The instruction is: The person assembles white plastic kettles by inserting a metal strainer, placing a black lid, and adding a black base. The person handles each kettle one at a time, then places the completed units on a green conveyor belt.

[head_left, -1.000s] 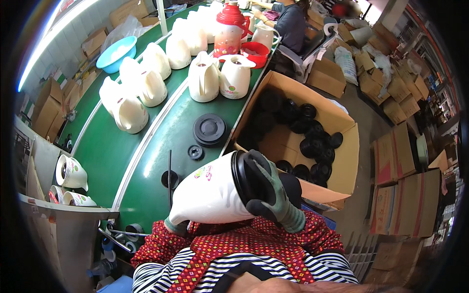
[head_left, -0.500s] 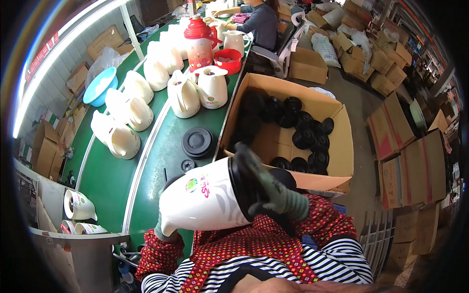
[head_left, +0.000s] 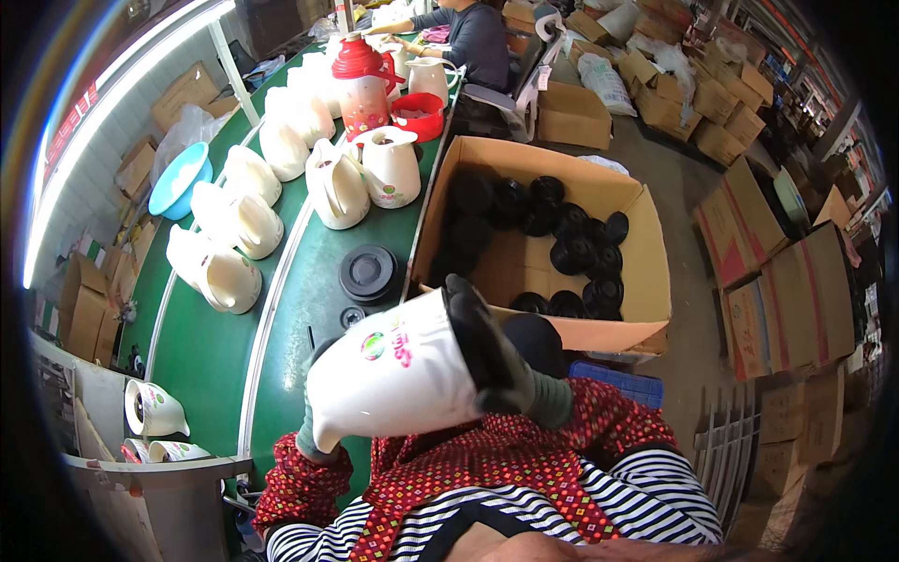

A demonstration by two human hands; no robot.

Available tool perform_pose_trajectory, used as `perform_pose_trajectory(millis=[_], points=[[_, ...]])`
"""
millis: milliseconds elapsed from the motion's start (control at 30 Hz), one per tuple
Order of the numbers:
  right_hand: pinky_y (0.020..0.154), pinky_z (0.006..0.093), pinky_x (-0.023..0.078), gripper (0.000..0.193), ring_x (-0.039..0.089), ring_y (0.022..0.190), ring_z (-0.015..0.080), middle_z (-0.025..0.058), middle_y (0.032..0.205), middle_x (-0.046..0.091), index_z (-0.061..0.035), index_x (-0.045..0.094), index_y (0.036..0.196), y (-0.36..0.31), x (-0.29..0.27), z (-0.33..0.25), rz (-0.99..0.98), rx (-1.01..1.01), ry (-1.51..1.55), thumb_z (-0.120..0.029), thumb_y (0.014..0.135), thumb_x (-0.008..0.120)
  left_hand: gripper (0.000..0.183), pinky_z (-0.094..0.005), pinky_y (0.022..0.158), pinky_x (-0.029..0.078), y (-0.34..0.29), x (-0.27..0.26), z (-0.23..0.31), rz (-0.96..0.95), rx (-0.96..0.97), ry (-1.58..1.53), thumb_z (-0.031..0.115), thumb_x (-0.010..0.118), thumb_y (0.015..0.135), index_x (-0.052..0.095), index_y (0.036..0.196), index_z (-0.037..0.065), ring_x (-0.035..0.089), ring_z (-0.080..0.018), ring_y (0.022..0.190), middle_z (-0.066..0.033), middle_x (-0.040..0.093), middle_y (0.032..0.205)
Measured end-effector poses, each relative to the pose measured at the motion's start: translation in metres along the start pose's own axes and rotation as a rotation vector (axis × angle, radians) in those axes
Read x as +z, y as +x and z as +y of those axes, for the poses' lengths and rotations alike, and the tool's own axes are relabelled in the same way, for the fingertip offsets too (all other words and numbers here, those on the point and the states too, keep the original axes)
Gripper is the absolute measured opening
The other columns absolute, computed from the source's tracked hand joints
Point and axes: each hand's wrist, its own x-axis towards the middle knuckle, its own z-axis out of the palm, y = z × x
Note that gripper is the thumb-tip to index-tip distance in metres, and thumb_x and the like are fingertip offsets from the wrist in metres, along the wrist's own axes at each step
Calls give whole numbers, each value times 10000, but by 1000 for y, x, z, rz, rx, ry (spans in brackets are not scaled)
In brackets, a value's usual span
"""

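Observation:
A white thermos jug point(head_left: 398, 375) with a small printed motif lies on its side in front of my body, spout toward the lower left. My left hand point(head_left: 307, 433), in a grey-green glove, supports it from the spout side; its fingers are hidden behind the jug. On the jug's other end sits a black base cap point(head_left: 465, 351). My right hand point(head_left: 501, 361), gloved in black and grey-green, is closed round that cap. A large black round cap point(head_left: 368, 273) and a small black ring point(head_left: 352, 317) lie on the green table point(head_left: 290, 323) beyond the jug.
An open cardboard box point(head_left: 646, 244) of black round parts stands right of the table. White jugs point(head_left: 337, 185), a red-topped flask point(head_left: 363, 89), a red basket point(head_left: 418, 118) and a blue basin point(head_left: 181, 180) stand farther off. A co-worker point(head_left: 478, 47) sits at the far end.
My right hand has turned about the jug's base, its wrist swinging lower and its fingers shifting on the black cap. The jug has rolled slightly. The whole view has shifted a little.

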Motion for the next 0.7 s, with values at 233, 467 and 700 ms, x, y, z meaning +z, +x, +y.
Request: perform_pose_trajectory(millis=[233,467,700], points=[[1221,377,369,610,505,1407,200,92,1537,554,-40,455,1563,-61,16,75,125,873,1301,-464,1124,471,317,-408,779,619,16,37,98,-397,959,1134,107,779,784,729,1083,13,756,-422,1004,-322,653,1354],[1269,576,176,1086,192,1568,521,306,1713,171,-128,393,1633,-2,-21,-46,-144,177,-266,-709,794,763,221,-394,999,552,-12,43,25,-317,-242,-227,144,628,977,728,1140,32,682,-294,1188,-201,687,1329],[1214,657,259,897,331,1479,556,327,1599,344,-114,576,1483,22,-21,-40,-171,-142,-312,-656,795,770,278,-368,1018,523,-22,85,33,-403,-193,-223,171,591,1010,691,1221,20,650,-228,1195,-138,690,1309]])
